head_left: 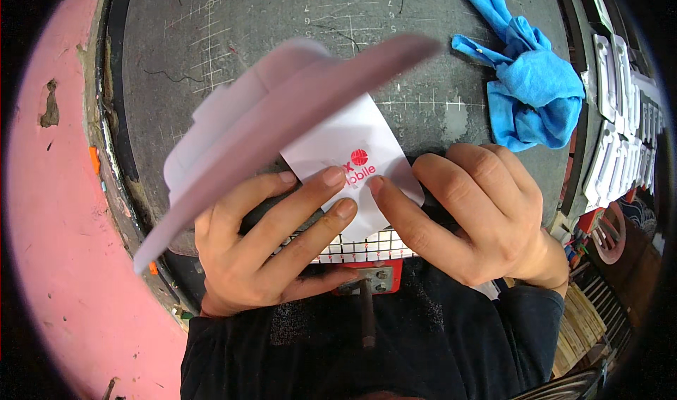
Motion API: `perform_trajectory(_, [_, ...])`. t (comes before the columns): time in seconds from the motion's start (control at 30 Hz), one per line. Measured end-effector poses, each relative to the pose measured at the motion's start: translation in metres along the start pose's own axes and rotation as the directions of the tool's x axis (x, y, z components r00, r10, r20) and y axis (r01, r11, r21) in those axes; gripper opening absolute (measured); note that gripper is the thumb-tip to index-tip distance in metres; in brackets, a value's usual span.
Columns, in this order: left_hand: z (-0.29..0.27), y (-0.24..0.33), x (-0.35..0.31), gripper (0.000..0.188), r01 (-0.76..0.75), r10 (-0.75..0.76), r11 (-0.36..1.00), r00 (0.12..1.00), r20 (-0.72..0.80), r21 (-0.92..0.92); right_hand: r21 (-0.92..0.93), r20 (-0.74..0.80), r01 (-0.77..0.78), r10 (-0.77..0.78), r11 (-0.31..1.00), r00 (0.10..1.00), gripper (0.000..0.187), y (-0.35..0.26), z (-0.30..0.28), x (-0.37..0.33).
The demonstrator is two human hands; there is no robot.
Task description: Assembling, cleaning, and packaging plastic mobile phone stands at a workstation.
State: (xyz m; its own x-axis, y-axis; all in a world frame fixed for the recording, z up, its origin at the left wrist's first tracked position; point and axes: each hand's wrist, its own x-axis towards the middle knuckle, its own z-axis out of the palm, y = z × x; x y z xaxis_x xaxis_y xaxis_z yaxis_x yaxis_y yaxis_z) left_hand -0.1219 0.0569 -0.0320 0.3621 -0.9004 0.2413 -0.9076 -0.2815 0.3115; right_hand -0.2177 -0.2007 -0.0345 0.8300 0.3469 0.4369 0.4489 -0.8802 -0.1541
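A white card or sheet [367, 128] with a red printed mark lies in front of me, its near end over a gridded ruler strip [367, 247]. My left hand [264, 241] has its fingers apart, with two fingertips resting on the card's left side near the print. From the right, the index finger of my right hand [472, 216] touches the card beside the print, while its other fingers bend toward the board. Neither hand is wrapped around anything that I can see. A blurred, pale mauve flat piece [282, 128] tilts over the card's upper left, hiding part of it.
Beneath lies a dark board [240, 8] with scratched grid lines and loose threads. A knotted blue cloth [536, 89] sits at its right. A red-and-metal clamp [381, 279] stands at the near edge. White plastic pieces [613, 139] line the far right; a pink surface [63, 209] is left.
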Motion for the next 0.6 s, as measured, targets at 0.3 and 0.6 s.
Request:
perform_trajectory(0.3, [0.0013, 0.0005, 0.0001, 0.068, 0.005, -0.005, 1.0, 1.0, -0.014, 0.003, -0.053, 0.017, -0.016, 0.017, 0.998, 1.0, 0.05, -0.0037, 0.0013, 0.0044])
perform_trajectory(0.6, [0.0034, 0.0, -0.0003, 0.065, 0.025, -0.025, 1.0, 0.999, -0.037, 0.0, -0.033, 0.084, -0.024, 0.027, 0.999, 0.996, 0.05, -0.0047, -0.0028, 0.0087])
